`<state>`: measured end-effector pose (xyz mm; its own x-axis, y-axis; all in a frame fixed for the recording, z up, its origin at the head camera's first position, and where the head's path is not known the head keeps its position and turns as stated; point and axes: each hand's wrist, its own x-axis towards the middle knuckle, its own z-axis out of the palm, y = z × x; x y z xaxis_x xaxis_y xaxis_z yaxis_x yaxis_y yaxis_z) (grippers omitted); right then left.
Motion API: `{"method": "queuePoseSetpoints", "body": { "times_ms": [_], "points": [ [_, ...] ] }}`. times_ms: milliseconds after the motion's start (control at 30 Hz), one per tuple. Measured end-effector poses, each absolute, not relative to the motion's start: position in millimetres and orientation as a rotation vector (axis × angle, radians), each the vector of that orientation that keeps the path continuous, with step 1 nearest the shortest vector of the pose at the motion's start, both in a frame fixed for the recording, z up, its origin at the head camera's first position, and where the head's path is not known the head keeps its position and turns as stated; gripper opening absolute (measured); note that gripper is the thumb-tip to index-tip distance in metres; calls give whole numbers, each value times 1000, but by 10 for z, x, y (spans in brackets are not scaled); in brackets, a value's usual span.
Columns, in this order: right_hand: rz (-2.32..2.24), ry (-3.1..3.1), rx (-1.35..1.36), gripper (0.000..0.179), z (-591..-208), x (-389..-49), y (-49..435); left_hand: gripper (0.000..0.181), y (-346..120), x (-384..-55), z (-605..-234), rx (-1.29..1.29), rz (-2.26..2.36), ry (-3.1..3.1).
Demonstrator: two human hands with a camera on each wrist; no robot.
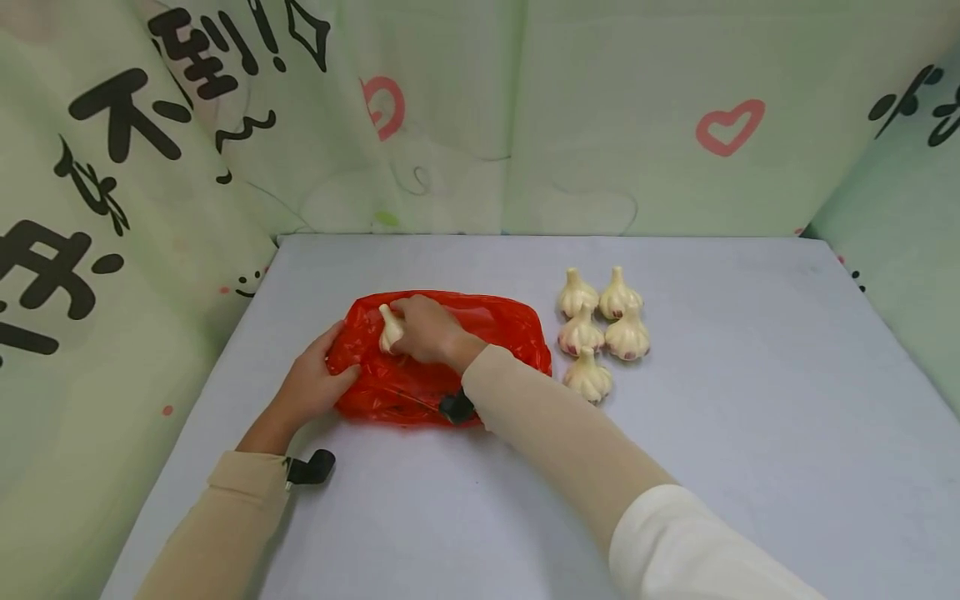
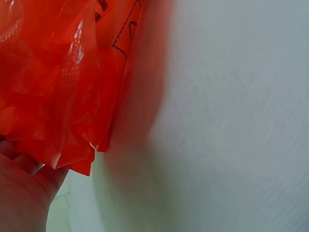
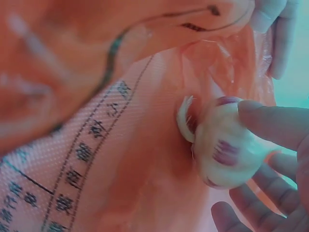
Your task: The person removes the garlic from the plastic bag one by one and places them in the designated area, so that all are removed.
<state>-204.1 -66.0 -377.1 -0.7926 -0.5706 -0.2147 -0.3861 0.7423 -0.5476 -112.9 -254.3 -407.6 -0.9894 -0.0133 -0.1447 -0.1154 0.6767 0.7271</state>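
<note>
A red plastic bag [image 1: 513,329] lies on the table with its mouth spread wide. At its left edge, my left hand [image 1: 318,379] grips the plastic, thumb on the near side; in the left wrist view the fingers [image 2: 29,164] are partly covered by the bag. Over the bag's mouth, my right hand [image 1: 431,329] holds a garlic bulb [image 1: 390,333] with its stem pointing up. Seen from the right wrist, the thumb [image 3: 275,123] presses on the pale, purple-streaked bulb [image 3: 224,159] and the other fingers are curled beneath it, printed red plastic all around.
Several garlic bulbs [image 1: 587,333] stand close together to the right of the bag, stems up, in two uneven columns. The table [image 1: 750,400] has a pale cover. Light green printed curtains [image 1: 600,125] hang behind it and at both sides.
</note>
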Motion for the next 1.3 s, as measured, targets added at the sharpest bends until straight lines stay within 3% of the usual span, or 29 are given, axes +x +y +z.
{"method": "queuePoseSetpoints", "body": {
  "times_ms": [967,1300],
  "points": [
    [-942,2455,-564,64,-3755,-1928,-480,79,-2529,-1151,-4082,-125,1182,2749],
    [-955,2449,-708,57,-3605,-1832,-378,80,-2559,-1117,-4078,-152,1192,2740]
  ]
}}
